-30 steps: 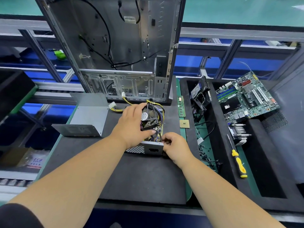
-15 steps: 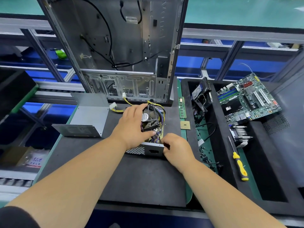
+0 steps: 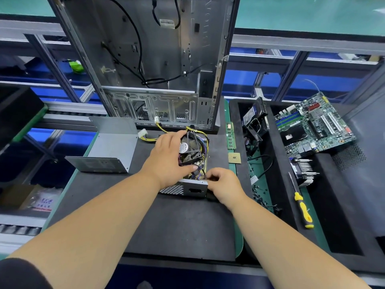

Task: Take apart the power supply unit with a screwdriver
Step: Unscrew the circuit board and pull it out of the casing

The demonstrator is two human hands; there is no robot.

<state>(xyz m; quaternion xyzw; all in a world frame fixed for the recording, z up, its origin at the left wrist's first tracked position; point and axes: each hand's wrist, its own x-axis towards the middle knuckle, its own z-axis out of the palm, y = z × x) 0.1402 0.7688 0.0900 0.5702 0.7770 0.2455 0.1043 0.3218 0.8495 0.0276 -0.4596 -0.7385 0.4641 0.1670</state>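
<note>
Since a second ago my hands have barely shifted. The opened power supply unit (image 3: 188, 189) lies on the dark surface (image 3: 179, 226), its fan (image 3: 190, 150) and wires inside. My left hand (image 3: 168, 161) grips the fan; my right hand (image 3: 223, 184) pinches a black wire (image 3: 203, 174) at the unit's near corner, and the screwdriver (image 3: 301, 205) lies well apart in the right tray (image 3: 337, 205).

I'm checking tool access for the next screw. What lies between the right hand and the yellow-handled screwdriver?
Nothing visible blocks a reach from above. The right hand is at the power supply unit; the screwdriver lies off to its right in a black foam tray. Between them sit the tray's raised wall and a green strip with loose black cables, all low.
</note>
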